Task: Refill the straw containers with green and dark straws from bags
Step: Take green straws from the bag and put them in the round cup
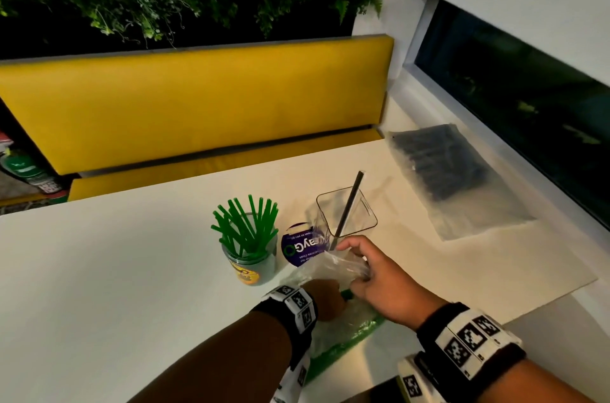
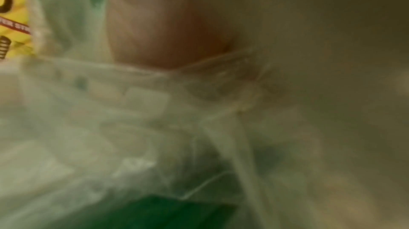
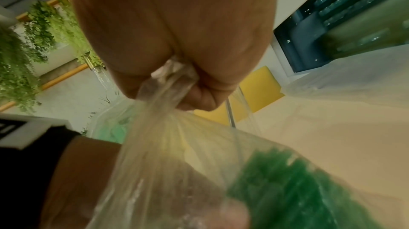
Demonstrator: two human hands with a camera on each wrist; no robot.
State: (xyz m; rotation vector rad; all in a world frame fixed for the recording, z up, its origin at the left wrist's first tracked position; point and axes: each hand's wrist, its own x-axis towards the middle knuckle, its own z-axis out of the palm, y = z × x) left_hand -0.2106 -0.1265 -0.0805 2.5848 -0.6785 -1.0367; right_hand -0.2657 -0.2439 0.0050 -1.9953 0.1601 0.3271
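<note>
A clear bag of green straws (image 1: 343,341) lies at the table's near edge. My right hand (image 1: 363,267) grips its bunched open end (image 3: 170,78) and holds it up. My left hand (image 1: 325,300) is pushed into the bag's mouth, with a green straw end (image 1: 346,295) beside it. Plastic hides its fingers, and the left wrist view is a blur of film and skin. A jar (image 1: 249,265) holds several green straws (image 1: 246,224). To its right, a clear square container (image 1: 346,214) holds one dark straw (image 1: 348,207). A bag of dark straws (image 1: 442,168) lies at the far right.
A round purple label (image 1: 298,249) stands between the jar and the square container. The white table (image 1: 115,254) runs out to the left. A yellow bench back (image 1: 198,105) lies beyond it, and a dark window (image 1: 528,98) lines the right side.
</note>
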